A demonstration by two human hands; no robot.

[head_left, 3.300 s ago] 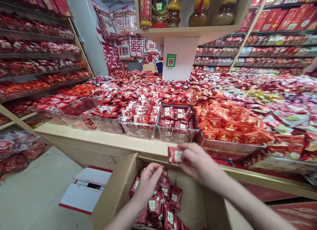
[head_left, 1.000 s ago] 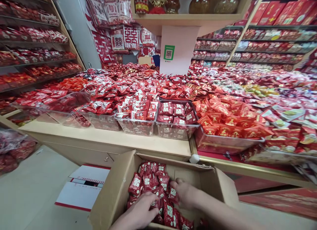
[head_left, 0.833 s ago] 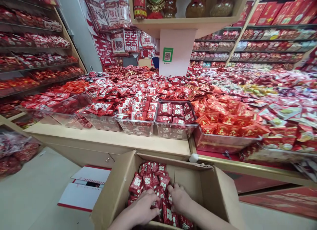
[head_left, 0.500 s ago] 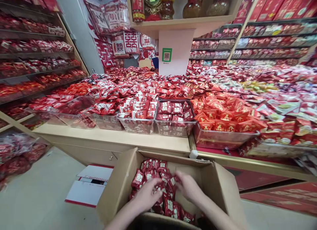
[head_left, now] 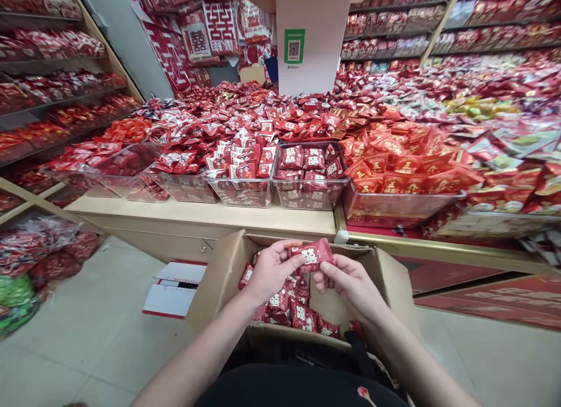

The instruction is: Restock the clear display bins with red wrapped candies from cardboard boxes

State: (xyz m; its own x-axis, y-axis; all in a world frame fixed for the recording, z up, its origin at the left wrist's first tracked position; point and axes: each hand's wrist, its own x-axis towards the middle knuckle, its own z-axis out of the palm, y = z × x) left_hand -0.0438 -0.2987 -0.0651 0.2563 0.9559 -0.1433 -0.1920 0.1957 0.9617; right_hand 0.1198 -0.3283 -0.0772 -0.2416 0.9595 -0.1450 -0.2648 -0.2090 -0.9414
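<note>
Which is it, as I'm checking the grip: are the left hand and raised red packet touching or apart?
Touching: the head view shows the left hand gripping the red packet, thumb over its printed front.

Packed shop surroundings

Left: tiered shelves [head_left: 48, 83] full of small red packets. Back: red-and-white hangings [head_left: 220, 27] on the wall. Centre: white pillar [head_left: 313, 10] bearing a green-bordered QR sign [head_left: 294, 47]. Counter front, right: orange-red packets [head_left: 405, 167] heaped in a clear tray [head_left: 394, 209]. Farther back, a yellow patch of packets [head_left: 480, 107]. On the pale floor [head_left: 56, 348]: white, red-edged carton [head_left: 166, 299]; lower left, a bag of green packets [head_left: 16, 305].
</note>
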